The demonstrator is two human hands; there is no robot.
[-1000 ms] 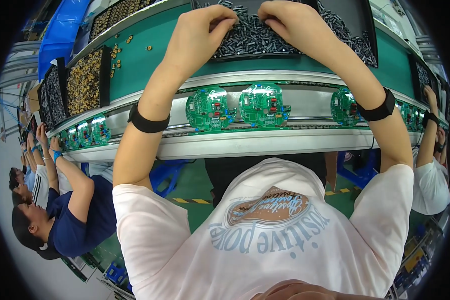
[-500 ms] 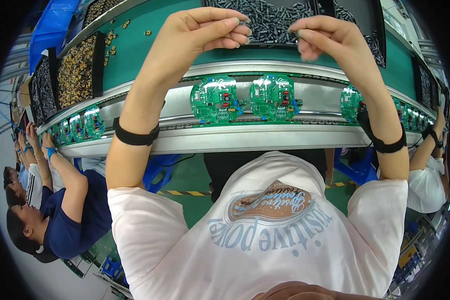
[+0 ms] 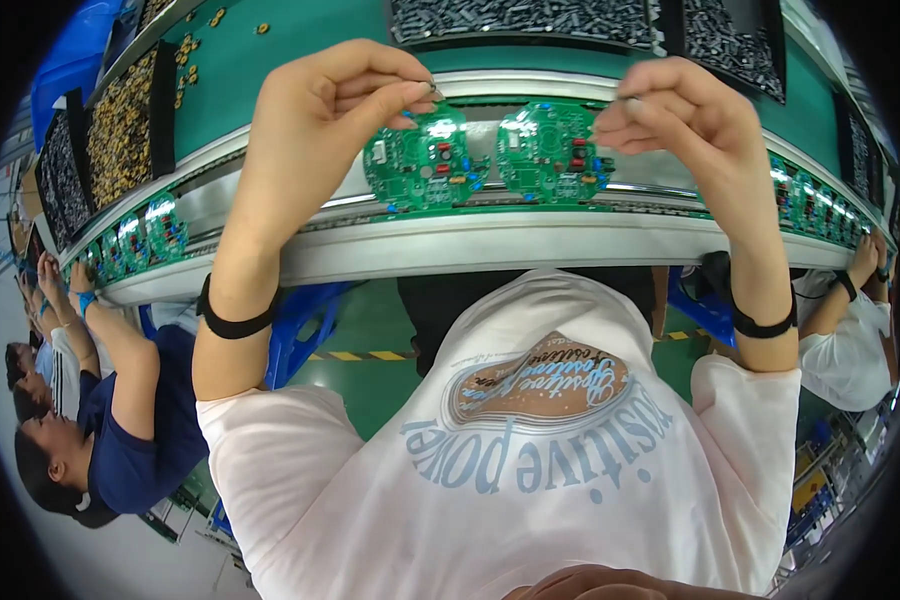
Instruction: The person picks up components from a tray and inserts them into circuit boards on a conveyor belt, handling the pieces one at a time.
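My left hand (image 3: 320,130) is pinched over the top edge of a green circuit board (image 3: 406,172), with a tiny dark component (image 3: 433,90) at its fingertips. Beside that board, to the right, stands a second green circuit board (image 3: 545,160) with red, black and blue parts on it. My right hand (image 3: 685,115) hovers at this board's upper right edge, its fingers curled together and slightly blurred. Whatever those fingers hold is too small or hidden to name. Black bands circle both my wrists.
Both boards sit on a metal conveyor rail (image 3: 530,240), with more boards (image 3: 130,245) along it at left and right. Behind are black trays of small dark cylindrical parts (image 3: 530,18) and a bin of yellow ring-shaped parts (image 3: 120,135). Co-workers sit on both sides.
Both hands have come down from the tray of dark parts to the two boards, moving apart slightly. The view has tilted, and the boards appear higher and a little to the left.
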